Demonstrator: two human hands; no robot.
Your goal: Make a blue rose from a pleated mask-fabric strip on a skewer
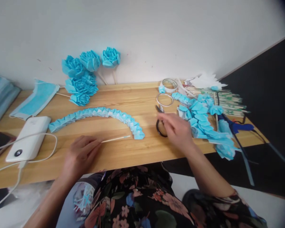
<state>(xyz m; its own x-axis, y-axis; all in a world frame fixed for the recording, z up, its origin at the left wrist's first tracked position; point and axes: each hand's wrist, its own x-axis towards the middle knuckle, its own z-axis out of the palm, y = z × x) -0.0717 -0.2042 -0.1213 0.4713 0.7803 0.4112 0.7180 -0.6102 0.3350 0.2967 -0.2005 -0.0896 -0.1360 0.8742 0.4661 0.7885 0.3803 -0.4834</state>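
Between the fingertips of my left hand (82, 155) is a thin wooden stick (114, 139), its tip pale blue, pointing right just above the table. Beyond it, a strip of folded blue petals (97, 111) curves in an arc, its right end close to the stick's tip. My right hand (177, 131) has its fingers closed over the middle of a pair of black-handled scissors (159, 129); the blades point away, and the fingers hide the part where they meet. To the right of that hand lies a heap of folded blue petal strips (199, 117).
Several blue paper flowers (73, 66) lean at the back wall. A blue face mask (36, 98), a white power bank (29, 137) with a cable and a phone (0, 144) lie left. Tape rolls (169, 85), wrapped sticks (232, 103) and a blue-handled tool (243, 127) lie right.
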